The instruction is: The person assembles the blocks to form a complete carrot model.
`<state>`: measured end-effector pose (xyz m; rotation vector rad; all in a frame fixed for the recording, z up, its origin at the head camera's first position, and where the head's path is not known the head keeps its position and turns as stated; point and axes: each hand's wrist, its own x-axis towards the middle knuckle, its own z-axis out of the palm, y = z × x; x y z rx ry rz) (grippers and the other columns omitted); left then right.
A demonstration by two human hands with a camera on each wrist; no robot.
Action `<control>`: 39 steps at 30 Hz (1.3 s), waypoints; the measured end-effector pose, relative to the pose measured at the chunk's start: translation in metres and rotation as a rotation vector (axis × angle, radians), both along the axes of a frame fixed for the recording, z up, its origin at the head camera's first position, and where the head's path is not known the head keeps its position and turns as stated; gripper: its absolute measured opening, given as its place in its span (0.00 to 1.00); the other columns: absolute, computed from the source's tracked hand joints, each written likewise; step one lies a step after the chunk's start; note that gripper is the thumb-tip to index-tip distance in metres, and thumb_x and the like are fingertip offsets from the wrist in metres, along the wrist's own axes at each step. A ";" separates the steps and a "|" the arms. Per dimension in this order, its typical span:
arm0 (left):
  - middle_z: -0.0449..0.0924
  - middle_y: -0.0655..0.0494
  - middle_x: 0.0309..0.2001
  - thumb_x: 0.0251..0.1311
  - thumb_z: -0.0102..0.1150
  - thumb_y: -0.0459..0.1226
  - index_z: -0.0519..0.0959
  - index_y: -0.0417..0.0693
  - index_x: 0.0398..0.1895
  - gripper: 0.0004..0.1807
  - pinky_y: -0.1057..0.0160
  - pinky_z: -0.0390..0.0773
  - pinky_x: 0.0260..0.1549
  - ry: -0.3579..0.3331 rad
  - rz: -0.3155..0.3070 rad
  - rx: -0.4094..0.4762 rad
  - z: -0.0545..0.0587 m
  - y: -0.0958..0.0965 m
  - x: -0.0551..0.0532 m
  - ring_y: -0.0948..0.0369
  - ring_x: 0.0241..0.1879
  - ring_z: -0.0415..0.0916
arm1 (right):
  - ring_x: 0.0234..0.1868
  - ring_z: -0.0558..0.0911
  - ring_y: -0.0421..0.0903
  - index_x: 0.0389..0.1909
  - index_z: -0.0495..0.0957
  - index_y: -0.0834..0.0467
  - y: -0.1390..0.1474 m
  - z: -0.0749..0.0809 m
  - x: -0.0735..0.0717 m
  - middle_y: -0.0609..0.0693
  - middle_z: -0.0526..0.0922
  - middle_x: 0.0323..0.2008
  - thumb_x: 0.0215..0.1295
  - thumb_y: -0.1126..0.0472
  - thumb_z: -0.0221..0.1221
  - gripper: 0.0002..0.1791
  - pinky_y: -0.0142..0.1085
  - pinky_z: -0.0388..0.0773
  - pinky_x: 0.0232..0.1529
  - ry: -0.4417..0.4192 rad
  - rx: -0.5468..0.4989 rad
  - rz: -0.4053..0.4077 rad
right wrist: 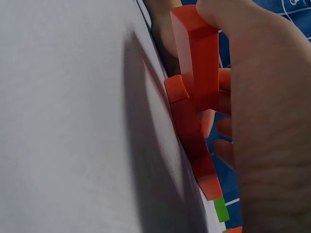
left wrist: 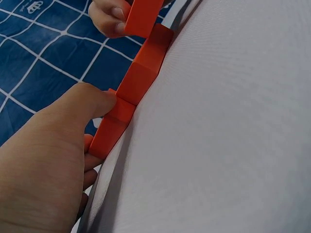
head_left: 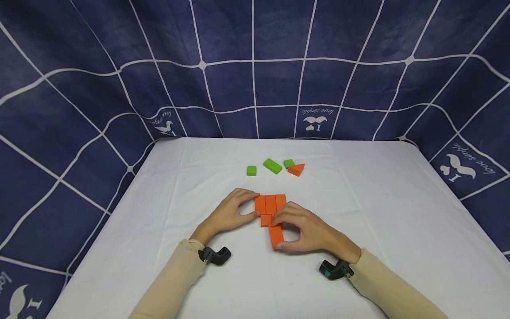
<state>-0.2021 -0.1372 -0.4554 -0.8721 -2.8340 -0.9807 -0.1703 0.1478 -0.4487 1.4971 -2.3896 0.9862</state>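
Note:
Several orange blocks (head_left: 270, 204) lie together at the middle of the white table, three side by side in a row with a smaller orange piece (head_left: 265, 220) against their near side. My left hand (head_left: 229, 212) pinches the leftmost block of the row, thumb (left wrist: 104, 102) at its near end and a fingertip by its far left corner. Between thumb and fingers, my right hand (head_left: 304, 226) grips another orange rectangular block (right wrist: 204, 58). That block is raised off the cloth, its far end overlapping the group in the head view. My right fingers partly hide the group's right side.
Beyond the group lie a small green block (head_left: 251, 171), a longer green block (head_left: 272, 166), and another green block (head_left: 288, 163) partly behind an orange triangular block (head_left: 296, 169). A navy curtain with white grid lines (head_left: 279, 84) hangs behind the white-clothed table (head_left: 378, 199).

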 end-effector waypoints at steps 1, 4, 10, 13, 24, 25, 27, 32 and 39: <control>0.78 0.56 0.65 0.63 0.68 0.52 0.78 0.55 0.68 0.31 0.48 0.70 0.70 0.002 0.000 0.000 0.000 0.000 0.000 0.57 0.68 0.70 | 0.55 0.75 0.35 0.53 0.82 0.42 0.000 0.000 0.000 0.33 0.82 0.51 0.58 0.40 0.73 0.24 0.33 0.76 0.58 0.005 -0.001 0.009; 0.78 0.56 0.65 0.63 0.68 0.52 0.78 0.55 0.68 0.31 0.48 0.70 0.70 0.004 0.000 0.003 -0.001 0.000 0.000 0.56 0.68 0.70 | 0.56 0.76 0.36 0.53 0.83 0.43 -0.001 -0.001 0.001 0.34 0.82 0.52 0.58 0.40 0.73 0.24 0.33 0.76 0.59 0.014 0.003 0.025; 0.78 0.56 0.65 0.63 0.68 0.53 0.78 0.55 0.68 0.31 0.48 0.70 0.69 0.011 0.004 0.008 -0.003 0.000 0.000 0.56 0.67 0.70 | 0.58 0.75 0.37 0.54 0.83 0.45 -0.002 -0.002 0.001 0.35 0.82 0.55 0.58 0.39 0.73 0.26 0.35 0.75 0.61 0.010 0.038 0.040; 0.77 0.57 0.65 0.63 0.67 0.53 0.77 0.55 0.69 0.31 0.48 0.70 0.70 0.003 0.005 0.009 -0.003 0.000 0.000 0.57 0.68 0.70 | 0.59 0.75 0.38 0.54 0.83 0.45 -0.002 -0.003 0.001 0.35 0.82 0.55 0.58 0.40 0.73 0.26 0.35 0.75 0.61 0.013 0.045 0.050; 0.77 0.57 0.65 0.63 0.67 0.53 0.77 0.55 0.69 0.32 0.48 0.70 0.70 -0.006 0.005 0.009 -0.003 -0.001 0.000 0.56 0.68 0.70 | 0.59 0.74 0.38 0.53 0.84 0.44 -0.005 -0.003 0.002 0.36 0.81 0.56 0.57 0.37 0.73 0.26 0.35 0.76 0.61 0.038 0.071 0.028; 0.77 0.57 0.65 0.63 0.67 0.53 0.77 0.55 0.69 0.32 0.48 0.70 0.70 -0.008 0.006 0.008 -0.002 -0.001 0.000 0.57 0.68 0.70 | 0.59 0.74 0.38 0.52 0.84 0.44 -0.005 -0.003 0.002 0.36 0.81 0.56 0.57 0.36 0.72 0.26 0.34 0.76 0.61 0.041 0.072 0.025; 0.77 0.57 0.65 0.64 0.67 0.53 0.77 0.55 0.69 0.32 0.47 0.70 0.69 -0.008 0.006 0.008 -0.002 -0.001 0.000 0.57 0.68 0.70 | 0.60 0.74 0.38 0.51 0.84 0.45 -0.006 -0.003 0.002 0.37 0.81 0.56 0.57 0.36 0.72 0.25 0.34 0.76 0.61 0.044 0.073 0.020; 0.77 0.57 0.65 0.64 0.67 0.53 0.77 0.55 0.69 0.31 0.47 0.71 0.69 -0.008 0.004 0.010 -0.002 -0.001 0.000 0.56 0.68 0.70 | 0.61 0.73 0.37 0.50 0.84 0.44 -0.006 -0.002 0.002 0.36 0.80 0.57 0.57 0.36 0.72 0.25 0.34 0.75 0.62 0.032 0.078 0.010; 0.78 0.56 0.65 0.64 0.67 0.53 0.77 0.55 0.69 0.31 0.47 0.70 0.70 -0.009 -0.001 0.008 -0.001 0.000 -0.001 0.56 0.68 0.70 | 0.60 0.73 0.38 0.49 0.84 0.44 -0.005 -0.003 0.002 0.36 0.80 0.56 0.58 0.36 0.72 0.23 0.36 0.76 0.62 0.016 0.079 0.002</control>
